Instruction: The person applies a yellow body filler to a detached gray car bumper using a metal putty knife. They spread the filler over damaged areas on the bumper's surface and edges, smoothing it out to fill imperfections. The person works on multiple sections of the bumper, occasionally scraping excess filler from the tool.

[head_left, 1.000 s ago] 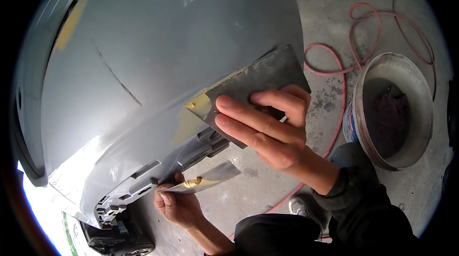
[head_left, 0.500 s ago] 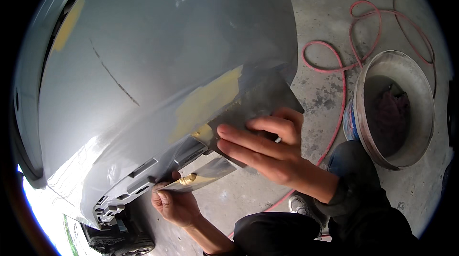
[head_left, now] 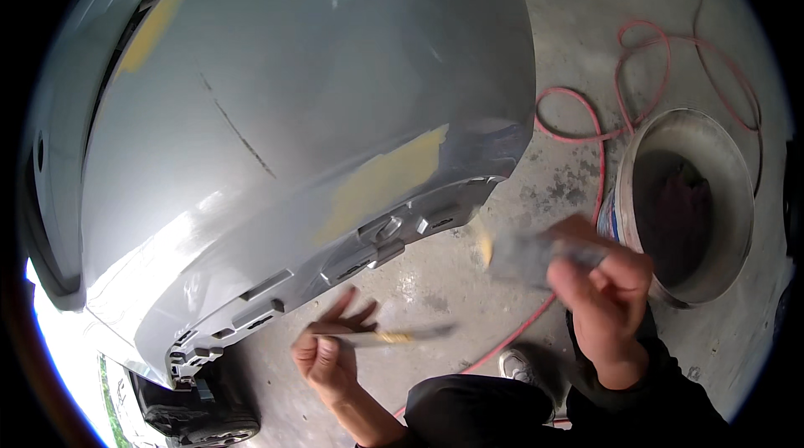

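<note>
Right fingers point(head_left: 576, 283) around grey spreader point(head_left: 521, 260)

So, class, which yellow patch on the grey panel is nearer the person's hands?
The larger yellow patch, low on the grey panel; the smaller yellow patch sits at the panel's upper left edge, farther away.

Panel point(head_left: 360, 71) smooth, glossy; larger yellow patch point(head_left: 387, 178) matt; blurred right spreader point(head_left: 521, 260) perhaps metal.

Remotely I log one head-worn fisheye view, facing down onto the left hand point(head_left: 328, 357) and right hand point(head_left: 605, 285) from near above, the floor point(head_left: 444, 280) beyond, frame corners black.
</note>
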Motion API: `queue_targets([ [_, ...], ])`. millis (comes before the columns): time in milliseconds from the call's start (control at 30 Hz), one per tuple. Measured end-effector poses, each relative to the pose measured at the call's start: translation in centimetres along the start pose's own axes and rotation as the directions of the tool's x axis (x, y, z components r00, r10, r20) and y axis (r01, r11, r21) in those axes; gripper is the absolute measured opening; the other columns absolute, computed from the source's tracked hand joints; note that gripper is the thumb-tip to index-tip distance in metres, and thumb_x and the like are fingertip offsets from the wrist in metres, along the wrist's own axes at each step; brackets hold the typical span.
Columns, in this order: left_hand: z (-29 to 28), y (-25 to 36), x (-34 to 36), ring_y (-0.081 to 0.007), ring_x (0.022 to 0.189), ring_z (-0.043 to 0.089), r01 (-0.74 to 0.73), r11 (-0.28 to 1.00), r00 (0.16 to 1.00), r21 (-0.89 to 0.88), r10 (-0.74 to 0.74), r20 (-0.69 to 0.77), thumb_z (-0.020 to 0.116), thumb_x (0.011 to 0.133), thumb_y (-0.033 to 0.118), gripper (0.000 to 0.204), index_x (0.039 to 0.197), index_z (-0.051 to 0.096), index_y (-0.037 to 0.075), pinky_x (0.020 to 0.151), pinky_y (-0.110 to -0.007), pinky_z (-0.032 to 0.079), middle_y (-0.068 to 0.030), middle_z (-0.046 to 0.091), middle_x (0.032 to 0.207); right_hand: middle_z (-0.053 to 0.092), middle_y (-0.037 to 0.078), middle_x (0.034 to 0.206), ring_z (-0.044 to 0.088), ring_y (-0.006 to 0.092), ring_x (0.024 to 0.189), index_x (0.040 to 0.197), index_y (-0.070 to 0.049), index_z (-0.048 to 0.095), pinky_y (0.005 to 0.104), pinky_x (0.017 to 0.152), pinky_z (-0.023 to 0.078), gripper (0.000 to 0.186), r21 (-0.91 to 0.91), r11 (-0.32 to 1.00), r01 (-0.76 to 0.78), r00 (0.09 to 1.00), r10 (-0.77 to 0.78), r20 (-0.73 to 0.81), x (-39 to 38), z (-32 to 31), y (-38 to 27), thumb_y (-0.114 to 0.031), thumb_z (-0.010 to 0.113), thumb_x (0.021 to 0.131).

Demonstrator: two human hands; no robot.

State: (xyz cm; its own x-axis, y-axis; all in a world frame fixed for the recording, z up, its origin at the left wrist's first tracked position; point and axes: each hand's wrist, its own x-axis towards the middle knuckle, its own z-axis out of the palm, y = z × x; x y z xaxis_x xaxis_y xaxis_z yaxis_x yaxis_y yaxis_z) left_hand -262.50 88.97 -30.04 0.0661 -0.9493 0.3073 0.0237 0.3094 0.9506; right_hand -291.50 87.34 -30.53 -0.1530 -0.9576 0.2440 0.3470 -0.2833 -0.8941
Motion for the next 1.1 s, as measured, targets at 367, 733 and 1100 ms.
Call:
queue_targets([
  [367, -1.0, 0.7, -0.6, -0.0446, 0.083, 0.065, -0.052, 0.994, 0.967, -0.091, 0.028, -0.253, 0.058, 0.090, 0.023, 0.032, 0.085, 0.052, -0.008, 0.069, -0.050, 0.059, -0.0349, 0.054, 0.115, 0.069, 0.009, 0.101, 0.061, 0.0206, 0.083, 0.104, -0.003, 0.068, 0.0321, 0.073, 0.049, 0.024, -0.270, 0.939, 0.213, 0.902, -0.082, 0.424, -0.7, 0.0, 3.2, 0.000, 0.064, 0.080],
  [733, 0.0, 1.7, 1.8, -0.0486, 0.105, 0.056, -0.154, 0.937, 0.987, -0.314, 0.132, -0.092, 0.055, 0.092, 0.015, 0.028, 0.076, 0.045, -0.006, 0.075, -0.050, 0.059, -0.0280, 0.048, 0.123, 0.061, 0.011, 0.113, 0.052, 0.0231, 0.093, 0.111, -0.001, 0.065, 0.0313, 0.079, 0.041, 0.038, -0.596, 0.676, 0.434, 0.743, -0.643, -0.187, 4.4, 7.3, 5.9, 0.009, 0.064, 0.075],
  [1100, -3.5, 1.0, 1.2, -0.0190, 0.052, 0.053, -0.106, 0.974, 0.994, -0.202, 0.101, -0.038, 0.063, 0.088, 0.020, 0.035, 0.075, 0.034, 0.007, 0.036, -0.024, 0.046, -0.0077, 0.038, 0.072, 0.061, 0.002, 0.107, 0.048, 0.0189, 0.083, 0.105, -0.008, 0.070, 0.0256, 0.065, 0.042, 0.041, -0.518, 0.712, 0.474, 0.767, -0.622, -0.154, 2.3, 13.6, 6.0, 0.001, 0.077, 0.066],
])
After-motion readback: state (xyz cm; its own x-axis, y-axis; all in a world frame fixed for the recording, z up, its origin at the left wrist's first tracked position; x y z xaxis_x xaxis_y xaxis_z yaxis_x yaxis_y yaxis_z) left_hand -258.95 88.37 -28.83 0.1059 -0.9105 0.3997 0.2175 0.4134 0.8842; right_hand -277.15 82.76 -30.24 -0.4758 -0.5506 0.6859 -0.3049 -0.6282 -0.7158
